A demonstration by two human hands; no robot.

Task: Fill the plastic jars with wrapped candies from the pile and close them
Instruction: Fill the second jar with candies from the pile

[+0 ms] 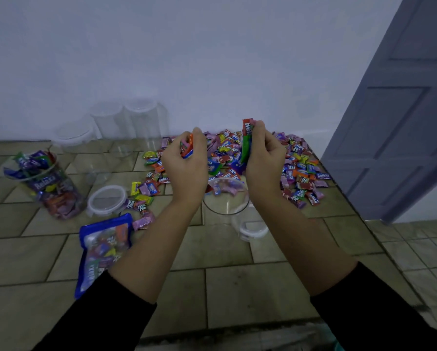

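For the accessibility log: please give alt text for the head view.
The left hand and the right hand each grip wrapped candies above an open clear jar on a tiled surface, the candy pile just beyond. At left are a filled jar, empty jars and a blue candy bag.

You have five plastic jars in view. Three empty ones stand by the wall: a short jar point(75, 140), a middle jar point(108, 122) and a tall jar point(142, 120). One filled jar point(47, 191) is at the left, and one open jar point(225, 201) sits between your two hands. Your left hand point(184, 165) and right hand point(265, 163) each grip a few candies point(246, 140), too bunched to count. There are two loose lids, a left lid point(107, 200) and a right lid point(253, 230), and one blue bag point(103, 249). The pile point(298, 171) is past counting.
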